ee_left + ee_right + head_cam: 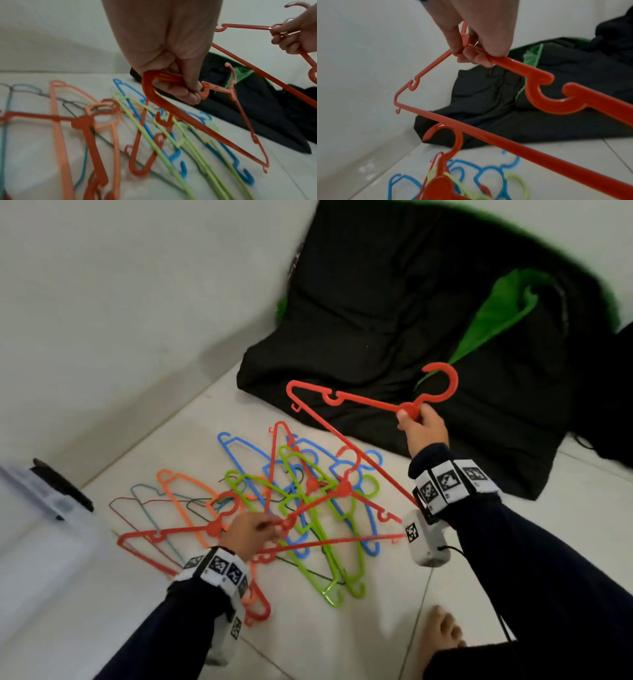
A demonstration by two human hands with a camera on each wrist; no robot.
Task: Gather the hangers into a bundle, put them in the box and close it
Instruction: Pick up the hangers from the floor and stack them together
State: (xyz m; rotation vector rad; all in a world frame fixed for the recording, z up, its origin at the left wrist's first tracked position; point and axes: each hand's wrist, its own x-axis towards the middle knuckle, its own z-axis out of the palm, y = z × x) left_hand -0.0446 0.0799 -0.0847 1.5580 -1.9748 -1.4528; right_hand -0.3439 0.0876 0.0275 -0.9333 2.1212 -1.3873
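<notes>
2 hands grip red hangers; the box is blurred.

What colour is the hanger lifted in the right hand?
Red hanger; the head view shows it best, held by the right hand.

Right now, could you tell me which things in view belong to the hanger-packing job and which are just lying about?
Part of the job:
- red hanger held up by the right hand
- another red hanger gripped by the left hand
- pile of coloured hangers on the floor
- clear plastic box at the left

Just lying about:
- black bedding with green lining
- bare foot
</notes>
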